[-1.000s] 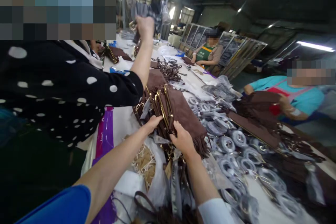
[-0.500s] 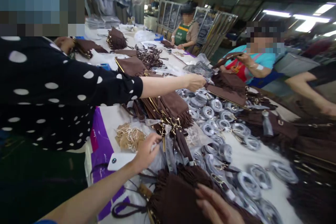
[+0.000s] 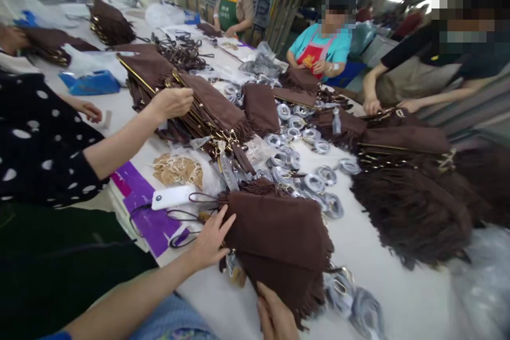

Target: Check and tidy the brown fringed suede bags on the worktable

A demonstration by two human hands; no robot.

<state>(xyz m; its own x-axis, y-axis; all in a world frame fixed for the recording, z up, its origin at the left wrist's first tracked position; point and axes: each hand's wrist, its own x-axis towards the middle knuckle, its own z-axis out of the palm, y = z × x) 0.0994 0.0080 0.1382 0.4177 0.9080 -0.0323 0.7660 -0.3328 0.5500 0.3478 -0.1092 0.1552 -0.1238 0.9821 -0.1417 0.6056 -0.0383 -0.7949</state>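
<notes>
Sleeve: co-worker's polka-dot sleeve (image 3: 43, 138), far left; leave that arm room.
Phone: white phone (image 3: 173, 198) near the tabletop (image 3: 402, 289) edge, just beside dark loops (image 3: 184, 223); a sideways drag could snag these.
Tags: brown tags (image 3: 178, 170) with white strings, beyond the phone; best kept out of the work.
Left hand: left hand (image 3: 209, 239) open, fingers spread over the bag's left edge; flat, light pressure should steady it without creasing.
Bag: brown bag (image 3: 279, 228) flat on the tabletop between the hands, fringe along its right side; likely floppy, so best moved with both edges supported.
Right hand: right hand (image 3: 277, 320) at the bag's near edge; can't tell if the grip is pinching. Should take the body, not loose fringe.
Coils: wrapped straps (image 3: 314, 183) beyond the bag, more just beside its near right corner; lift clear of both.
Pile: brown bags (image 3: 414, 196) far right, well apart.
</notes>
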